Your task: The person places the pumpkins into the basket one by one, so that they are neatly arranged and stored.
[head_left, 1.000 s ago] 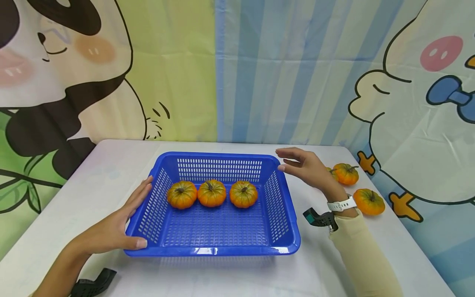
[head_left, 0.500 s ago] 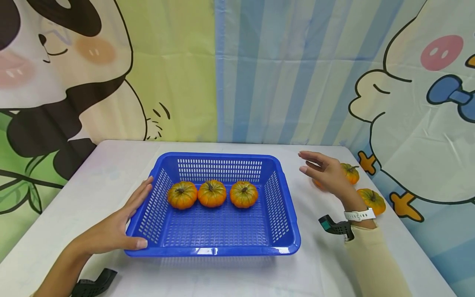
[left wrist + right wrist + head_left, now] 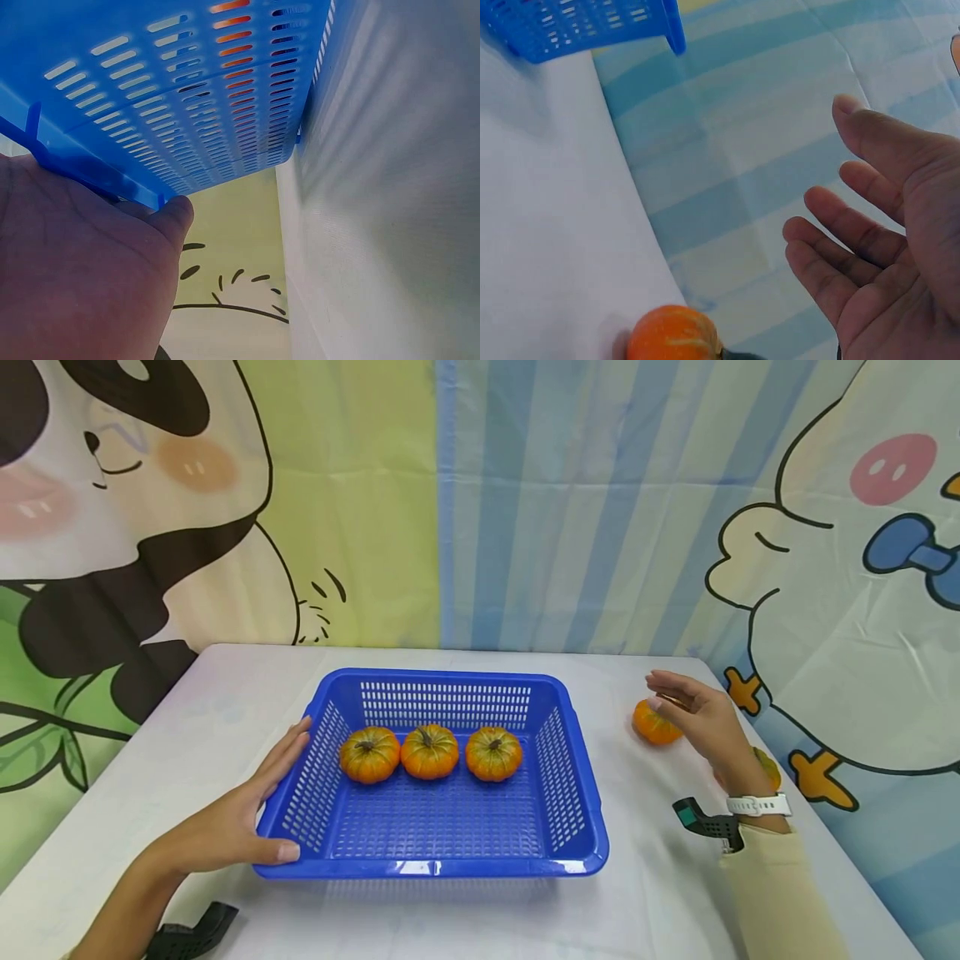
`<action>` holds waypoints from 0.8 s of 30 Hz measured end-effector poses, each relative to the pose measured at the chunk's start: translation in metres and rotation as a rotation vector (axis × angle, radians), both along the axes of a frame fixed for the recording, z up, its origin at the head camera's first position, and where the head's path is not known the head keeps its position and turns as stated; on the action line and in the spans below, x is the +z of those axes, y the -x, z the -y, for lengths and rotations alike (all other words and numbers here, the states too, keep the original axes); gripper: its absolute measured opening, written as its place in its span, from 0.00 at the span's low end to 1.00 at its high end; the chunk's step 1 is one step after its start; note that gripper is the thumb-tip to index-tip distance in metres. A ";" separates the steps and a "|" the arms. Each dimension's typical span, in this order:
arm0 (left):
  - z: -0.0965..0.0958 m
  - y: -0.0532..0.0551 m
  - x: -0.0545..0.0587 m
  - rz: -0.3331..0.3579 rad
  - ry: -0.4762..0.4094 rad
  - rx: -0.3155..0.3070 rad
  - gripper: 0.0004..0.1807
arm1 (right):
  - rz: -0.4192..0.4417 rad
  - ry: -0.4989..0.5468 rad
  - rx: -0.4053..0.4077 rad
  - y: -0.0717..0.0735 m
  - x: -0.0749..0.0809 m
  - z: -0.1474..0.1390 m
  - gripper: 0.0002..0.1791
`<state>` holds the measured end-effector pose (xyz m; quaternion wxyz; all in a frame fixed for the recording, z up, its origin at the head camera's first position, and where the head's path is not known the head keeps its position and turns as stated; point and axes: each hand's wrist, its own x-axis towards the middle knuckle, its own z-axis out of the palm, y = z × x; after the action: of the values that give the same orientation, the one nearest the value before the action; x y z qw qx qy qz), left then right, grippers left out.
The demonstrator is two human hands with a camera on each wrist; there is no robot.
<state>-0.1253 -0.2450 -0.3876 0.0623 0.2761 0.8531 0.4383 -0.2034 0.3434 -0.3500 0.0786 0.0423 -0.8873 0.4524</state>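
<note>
Left hand [image 3: 228, 822] lies on the left side of the blue basket [image 3: 435, 867]; fingers straight along that rim, thumb at the near left corner, so it's contact rather than a clench; left wrist view has my hand up against the rim, orange showing through the wall slots; right hand [image 3: 705, 718] is released, fingers relaxed and slightly bent, up over the right part of the white table [image 3: 630, 902]; nearest to it is an orange pumpkin [image 3: 651, 725] on the tabletop, partly behind my thumb in the head view; right wrist view shows a gap between that pumpkin and my fingers; another pumpkin [image 3: 768, 770] sits farther right, mostly hidden by my right wrist; inside the basket, three more in a row toward the far wall: left pumpkin [image 3: 370, 755] and middle pumpkin [image 3: 430, 752] side by side, right pumpkin [image 3: 493, 754] slightly apart; white watch strap [image 3: 759, 805] and black wrist mount [image 3: 705, 820] on my right wrist, pale sleeve [image 3: 780, 893] below; striped curtain [image 3: 517, 510] behind the table.
</note>
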 end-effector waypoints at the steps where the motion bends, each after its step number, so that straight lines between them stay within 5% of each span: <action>1: 0.000 0.000 0.001 0.001 0.006 0.004 0.64 | 0.004 0.017 -0.007 0.000 -0.001 -0.002 0.32; 24: -0.004 -0.001 0.002 0.016 -0.007 0.010 0.64 | -0.006 0.021 -0.142 0.016 -0.037 -0.034 0.38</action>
<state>-0.1240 -0.2414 -0.3857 0.0661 0.2686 0.8524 0.4437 -0.2194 0.3770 -0.3870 0.1135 -0.0201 -0.8830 0.4551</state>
